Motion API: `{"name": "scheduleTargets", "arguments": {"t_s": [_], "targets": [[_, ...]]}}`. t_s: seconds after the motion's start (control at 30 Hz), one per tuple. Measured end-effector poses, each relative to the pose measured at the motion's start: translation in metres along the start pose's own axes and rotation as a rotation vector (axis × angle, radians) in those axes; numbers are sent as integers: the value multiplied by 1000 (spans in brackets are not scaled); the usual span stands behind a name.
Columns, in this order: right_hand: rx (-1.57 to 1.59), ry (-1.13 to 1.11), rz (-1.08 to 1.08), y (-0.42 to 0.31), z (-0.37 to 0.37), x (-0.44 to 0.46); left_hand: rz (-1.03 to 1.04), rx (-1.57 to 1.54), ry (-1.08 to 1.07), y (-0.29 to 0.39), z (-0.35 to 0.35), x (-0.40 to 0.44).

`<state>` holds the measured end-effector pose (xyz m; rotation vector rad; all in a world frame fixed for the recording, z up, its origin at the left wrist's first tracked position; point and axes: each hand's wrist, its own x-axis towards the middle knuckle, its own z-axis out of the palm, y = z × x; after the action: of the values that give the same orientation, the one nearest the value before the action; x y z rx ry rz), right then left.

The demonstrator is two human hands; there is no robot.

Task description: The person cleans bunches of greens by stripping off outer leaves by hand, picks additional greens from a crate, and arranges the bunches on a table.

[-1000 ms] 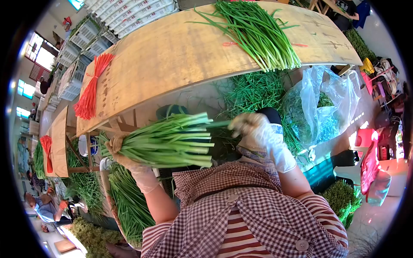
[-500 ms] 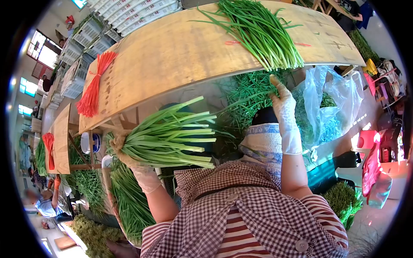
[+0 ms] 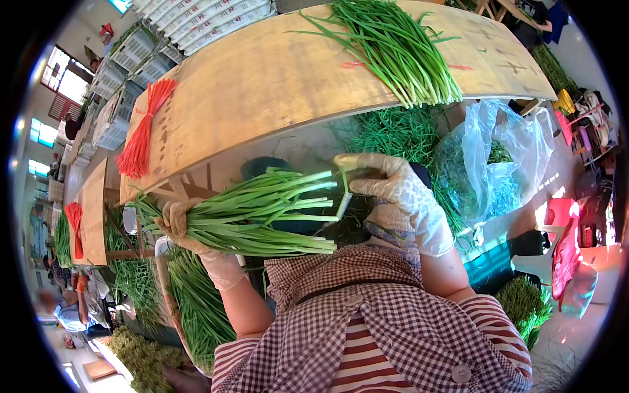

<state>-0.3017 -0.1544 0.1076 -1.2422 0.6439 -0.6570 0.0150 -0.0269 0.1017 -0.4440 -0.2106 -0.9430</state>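
Observation:
A bundle of long green stalks (image 3: 262, 213) lies sideways in front of my body, its pale cut ends facing right. My left hand (image 3: 178, 221), in a pale glove, is closed round the bundle near its leafy left end. Just right of the cut ends, my gloved right hand (image 3: 386, 180) pinches a thin green strand (image 3: 344, 190) between thumb and fingers. On the wooden table (image 3: 249, 85) rests a larger pile of green stalks (image 3: 400, 52), with a red tie partly beneath it.
Red ties (image 3: 147, 128) lie at the table's left end. Below the table are loose green leaves (image 3: 393, 137) and a clear plastic bag (image 3: 495, 164). A basket of stalks (image 3: 200, 301) stands at lower left. Another person (image 3: 72, 311) is at far left.
My right hand went out over the loose leaves, fingers spread, then came back left beside the cut ends and closed on a strand. The bundle in my left hand has shifted slightly and looks less fanned.

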Motion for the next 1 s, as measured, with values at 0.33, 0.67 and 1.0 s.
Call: {"name": "scheduleTargets", "arguments": {"t_s": [0.33,0.67,1.0], "targets": [[-229,-139,95,40,20,23,-44,85,0,-16,-17,0],[352,-13,112,36,-12,12,68,240,221,6,-15,-3],[-249,108,4,33,-38,17,110,592,349,31,-20,-12]]}}
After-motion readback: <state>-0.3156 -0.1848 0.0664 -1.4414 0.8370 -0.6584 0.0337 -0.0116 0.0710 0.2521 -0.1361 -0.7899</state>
